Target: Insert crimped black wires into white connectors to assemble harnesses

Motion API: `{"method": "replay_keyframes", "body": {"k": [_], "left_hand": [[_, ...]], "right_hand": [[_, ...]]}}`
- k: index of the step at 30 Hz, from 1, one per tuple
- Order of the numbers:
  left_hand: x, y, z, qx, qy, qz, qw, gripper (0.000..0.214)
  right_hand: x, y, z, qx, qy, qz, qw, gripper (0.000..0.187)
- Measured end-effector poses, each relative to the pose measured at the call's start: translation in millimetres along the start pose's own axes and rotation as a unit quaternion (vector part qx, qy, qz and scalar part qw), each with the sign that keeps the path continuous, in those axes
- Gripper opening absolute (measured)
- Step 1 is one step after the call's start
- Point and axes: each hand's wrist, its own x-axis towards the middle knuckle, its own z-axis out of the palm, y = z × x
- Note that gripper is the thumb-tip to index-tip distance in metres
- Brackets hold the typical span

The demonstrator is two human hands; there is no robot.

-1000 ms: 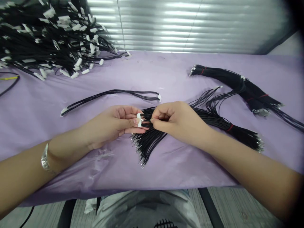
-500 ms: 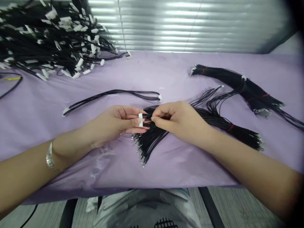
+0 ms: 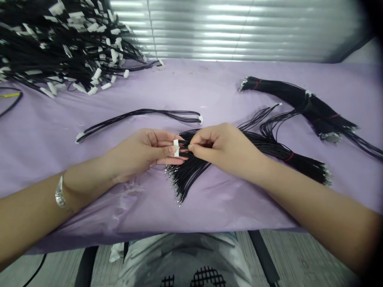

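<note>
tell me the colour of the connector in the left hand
The connector is white, clearest in the head view.

I've two bare hands (image 3: 143,150) here, one held white rectangular plastic connector (image 3: 176,148), one silver metal bracelet (image 3: 60,194), one black cable heap (image 3: 60,57)!

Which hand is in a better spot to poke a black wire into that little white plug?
Probably the right hand: it is pinched shut close beside the white plug, above the black wires. The left hand is busy holding the plug.
</note>
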Motion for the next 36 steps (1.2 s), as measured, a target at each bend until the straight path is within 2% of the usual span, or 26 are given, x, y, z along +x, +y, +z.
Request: {"method": "replay_keyframes", "body": {"k": [9, 20, 22, 24, 26, 27, 28, 29, 33, 36], "left_hand": [[0.9, -4.0, -4.0, 0.006, -0.012, 0.023, 1.000, 0.013], [-0.5, -1.7, -3.4, 0.020, -0.036, 0.001, 0.999, 0.016], [-1.3, -0.3, -1.6, 0.012, -0.030, -0.002, 0.999, 0.016], [-1.9, 1.2, 0.3, -0.020, -0.013, 0.017, 1.000, 0.015], [-2.1, 2.2, 1.2, -0.063, 0.007, 0.035, 0.997, 0.015], [-1.9, 2.5, 1.0, -0.082, 0.013, 0.038, 0.996, 0.016], [-1.5, 2.7, 0.5, -0.098, 0.014, 0.035, 0.994, 0.017], [-1.1, 2.9, -0.3, -0.109, 0.013, 0.031, 0.993, 0.018], [-0.2, 3.1, -3.1, -0.122, 0.022, 0.017, 0.992, 0.013], [-0.5, 3.6, -3.5, -0.116, 0.040, 0.019, 0.992, 0.012]], "right_hand": [[-0.5, 3.8, 6.5, 0.006, 0.010, -0.026, 1.000, 0.015], [1.6, 7.7, 10.6, 0.017, -0.003, -0.037, 0.999, 0.014], [-0.2, 4.8, 9.3, -0.008, -0.001, -0.052, 0.999, 0.015], [-4.1, -1.5, 5.9, -0.079, 0.056, -0.101, 0.990, 0.014], [-9.7, -9.1, 0.8, -0.161, 0.146, -0.155, 0.964, 0.014], [-12.4, -12.2, -1.7, -0.190, 0.171, -0.174, 0.951, 0.014], [-14.7, -14.2, -3.8, -0.212, 0.169, -0.187, 0.944, 0.014], [-16.2, -14.8, -5.3, -0.229, 0.141, -0.189, 0.944, 0.014], [-14.7, -7.0, -3.1, -0.275, -0.029, -0.181, 0.944, 0.011], [-12.0, -2.7, 1.9, -0.288, -0.066, -0.199, 0.934, 0.012]]}}
